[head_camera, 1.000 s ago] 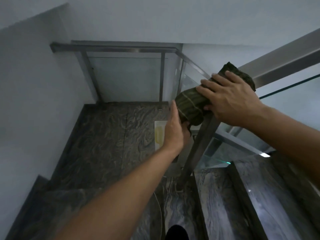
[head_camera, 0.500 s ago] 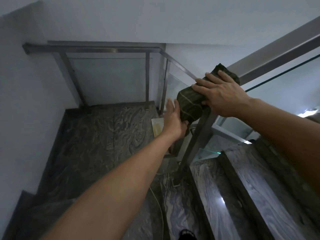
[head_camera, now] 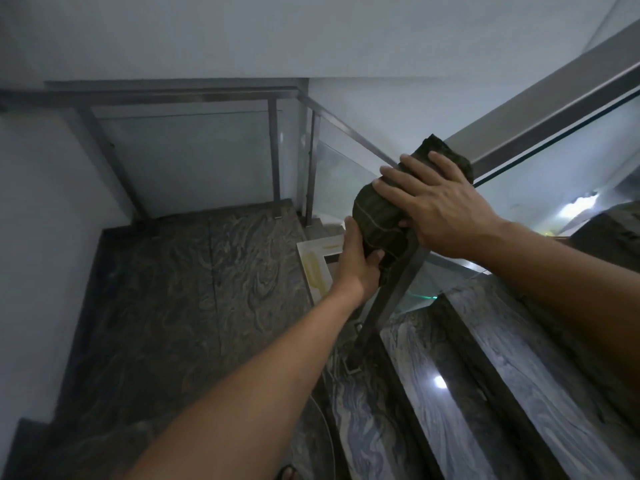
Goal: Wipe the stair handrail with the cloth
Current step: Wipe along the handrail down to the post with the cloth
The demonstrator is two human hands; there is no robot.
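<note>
A dark green striped cloth is draped over the lower end of the grey metal handrail, where the rail meets its slanted post. My right hand lies flat on top of the cloth, fingers spread, pressing it onto the rail. My left hand reaches up from below and cups the hanging underside of the cloth, thumb against its left face. The rail's end is hidden under the cloth.
Dark marble steps climb to the right behind a glass panel. A marble landing lies below left, fenced by a second metal rail with glass. A pale flat sheet lies on the landing. White walls enclose the stairwell.
My left hand has closed in under the cloth and now cups its bottom. My right hand stays on top; the cloth sits at the same rail end. The view shifted slightly.
</note>
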